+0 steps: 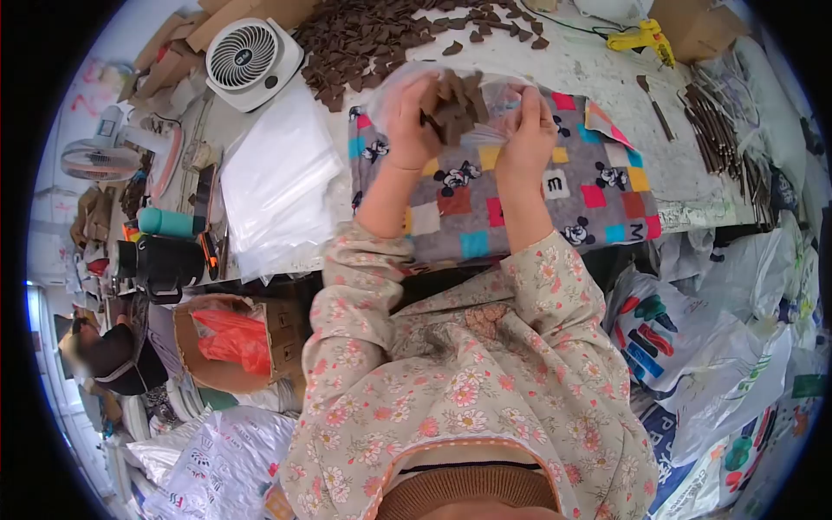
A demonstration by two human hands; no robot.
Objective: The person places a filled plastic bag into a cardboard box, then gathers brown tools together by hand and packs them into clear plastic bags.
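Observation:
My left hand is curled around a bunch of flat, dark brown pieces, held over the cloth; what they are made of I cannot tell. Clear plastic film, apparently a thin bag, spreads around these pieces and behind my fingers. With fingertips pinched, my right hand grips the bag's edge on the right. Beneath both hands lies a grey patterned cloth with coloured squares and cartoon mice. Beyond them a large heap of similar brown pieces covers the back of the table.
A stack of clear plastic bags lies left of the cloth, below a white fan. At right are a yellow glue gun, a brush-like tool and a bundle of thin brown sticks. Another person sits at far left.

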